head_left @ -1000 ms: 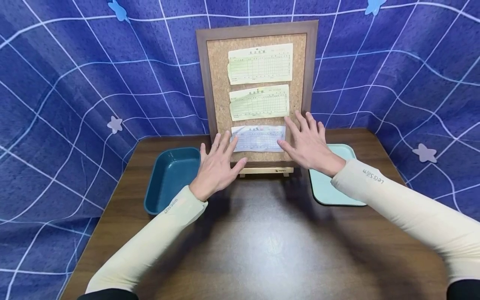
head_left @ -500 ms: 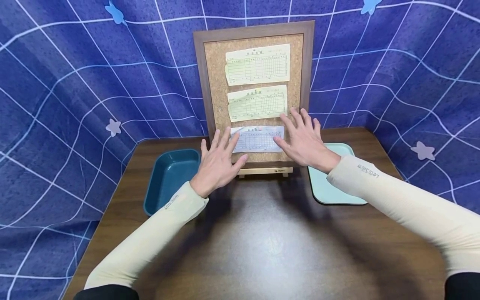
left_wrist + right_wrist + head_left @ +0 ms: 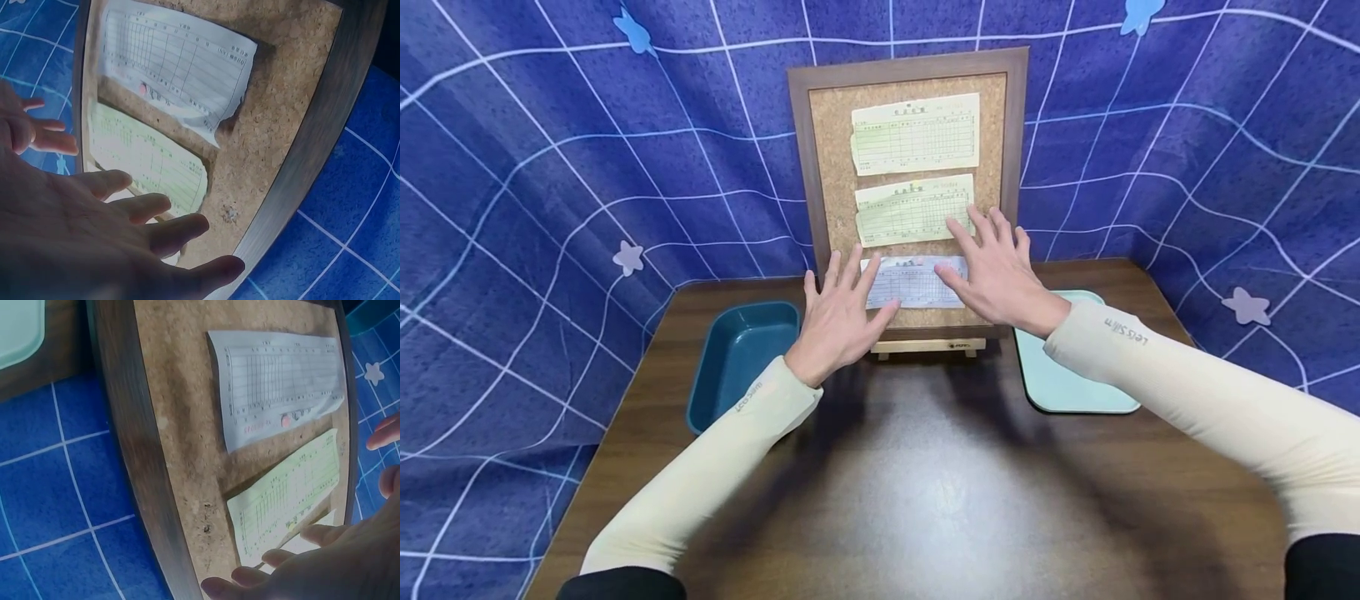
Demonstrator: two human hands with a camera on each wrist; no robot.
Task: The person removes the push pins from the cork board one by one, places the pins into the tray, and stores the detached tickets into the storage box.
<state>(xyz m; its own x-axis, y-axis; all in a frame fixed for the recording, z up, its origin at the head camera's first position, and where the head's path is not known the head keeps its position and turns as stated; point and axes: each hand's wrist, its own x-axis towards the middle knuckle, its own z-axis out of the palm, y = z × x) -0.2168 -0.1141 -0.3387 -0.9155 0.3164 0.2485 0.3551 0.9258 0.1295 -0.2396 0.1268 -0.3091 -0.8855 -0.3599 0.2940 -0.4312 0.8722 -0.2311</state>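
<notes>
A framed corkboard (image 3: 842, 237) leans upright on a small wooden stand (image 3: 925, 346). Fixed on it, one above another, are a pale green receipt slip (image 3: 917, 133), a second green slip (image 3: 910, 212) and a bluish slip (image 3: 910, 283) at the bottom. My left hand (image 3: 835, 321), fingers spread, hovers before the board's lower left, beside the bluish slip. Over that slip's right end reaches my right hand (image 3: 1000, 275), its fingertips in front of the middle slip's lower right corner. Both hands hold nothing. A pink pinhead (image 3: 286, 420) shows on the bluish slip in the right wrist view.
A deep teal tray (image 3: 700, 383) stands left of the board on the brown wooden table (image 3: 917, 492). To the right lies a flat mint tray (image 3: 1067, 387), partly behind my right forearm. A blue curtain (image 3: 700, 150) with white lines hangs behind and at both sides.
My right hand has shifted left, and its fingertips now overlap the middle slip. The left hand has barely moved. The slips stay where they were.
</notes>
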